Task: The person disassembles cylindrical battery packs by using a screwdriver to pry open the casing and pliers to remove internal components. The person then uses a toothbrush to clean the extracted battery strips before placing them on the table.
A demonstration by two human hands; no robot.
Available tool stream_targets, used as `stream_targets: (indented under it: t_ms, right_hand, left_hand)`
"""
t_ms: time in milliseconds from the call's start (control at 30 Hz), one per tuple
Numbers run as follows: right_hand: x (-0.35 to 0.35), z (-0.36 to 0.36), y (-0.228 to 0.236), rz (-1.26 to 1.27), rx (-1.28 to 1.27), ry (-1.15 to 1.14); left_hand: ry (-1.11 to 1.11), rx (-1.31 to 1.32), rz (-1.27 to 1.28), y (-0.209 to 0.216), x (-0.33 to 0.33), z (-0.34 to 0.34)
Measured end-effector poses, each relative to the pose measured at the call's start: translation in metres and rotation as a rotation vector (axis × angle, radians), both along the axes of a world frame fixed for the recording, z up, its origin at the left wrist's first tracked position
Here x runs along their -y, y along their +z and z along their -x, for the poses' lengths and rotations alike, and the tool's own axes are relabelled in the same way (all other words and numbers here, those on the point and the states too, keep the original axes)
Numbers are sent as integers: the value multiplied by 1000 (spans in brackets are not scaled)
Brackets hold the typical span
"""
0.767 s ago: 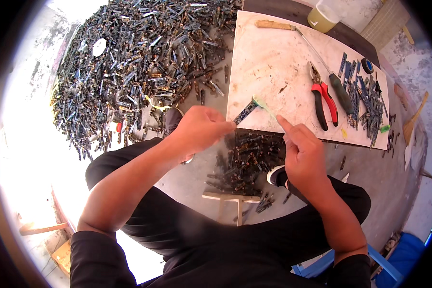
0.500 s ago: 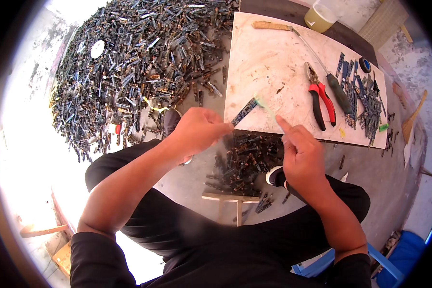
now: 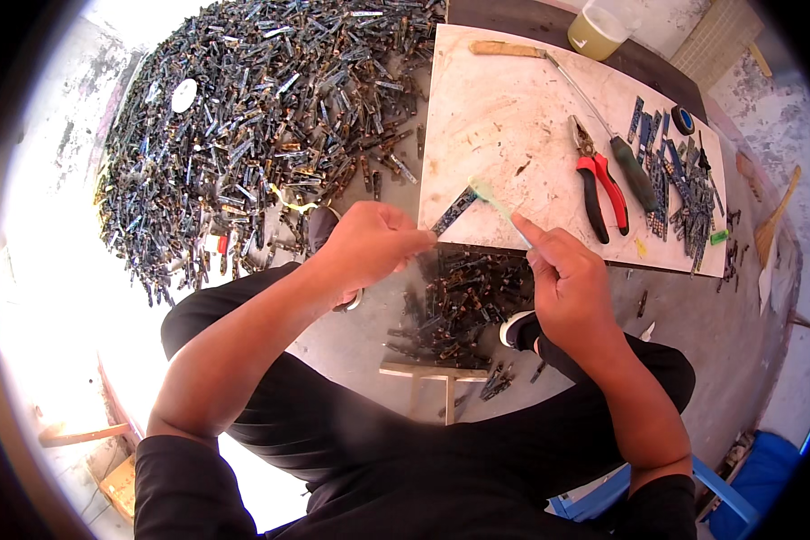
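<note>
My left hand (image 3: 373, 250) pinches the near end of a dark, narrow strip (image 3: 454, 213) that lies slanted over the board's near left corner. In my right hand (image 3: 569, 286) is a thin pale-green tool (image 3: 493, 200), the index finger stretched along it. Its pale-green end lies at the far tip of the strip; the handle is mostly hidden by my fingers, and its exact kind does not show. Both hands hover at the near edge of the pale board (image 3: 504, 108).
On the board lie red-and-black pliers (image 3: 600, 184), a screwdriver (image 3: 634, 175), a wooden-handled tool (image 3: 508, 49) and several dark strips (image 3: 684, 193). A yellowish tub (image 3: 598, 32) stands behind. A big heap of dark pieces (image 3: 270, 117) covers the floor at left; a smaller pile (image 3: 463, 301) lies below the board.
The pale-green tool has shifted slightly left along the strip's far tip, with my right hand moving a little. My left hand and the strip stay nearly still.
</note>
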State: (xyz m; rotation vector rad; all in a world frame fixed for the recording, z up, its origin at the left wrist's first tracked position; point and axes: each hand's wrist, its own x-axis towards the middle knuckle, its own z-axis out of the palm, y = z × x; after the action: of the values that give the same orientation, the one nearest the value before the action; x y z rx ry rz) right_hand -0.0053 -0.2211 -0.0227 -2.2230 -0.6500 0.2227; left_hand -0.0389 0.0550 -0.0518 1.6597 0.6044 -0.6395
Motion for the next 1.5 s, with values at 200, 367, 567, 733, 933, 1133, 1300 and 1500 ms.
stream_targets:
  t_ms: [200, 367, 567, 733, 933, 1133, 1300, 1500]
  right_hand:
    - [5, -3, 5, 34, 2, -5]
    - [4, -4, 4, 38, -8, -1]
    - [4, -3, 3, 15, -11, 14]
    - [2, -1, 5, 28, -20, 33]
    - [3, -4, 1, -12, -1, 23]
    - [6, -8, -2, -12, 4, -2]
    - [6, -9, 0, -22, -3, 32]
    - [6, -6, 2, -9, 10, 36]
  left_hand:
    - [11, 6, 0, -4, 1, 1]
    - [22, -2, 18, -5, 0, 1]
    - [11, 4, -7, -7, -1, 1]
    - [11, 1, 7, -6, -1, 1]
    - [14, 0, 25, -4, -1, 0]
    - [22, 4, 13, -5, 0, 1]
    - [17, -4, 5, -6, -1, 1]
    - [21, -8, 5, -4, 0, 0]
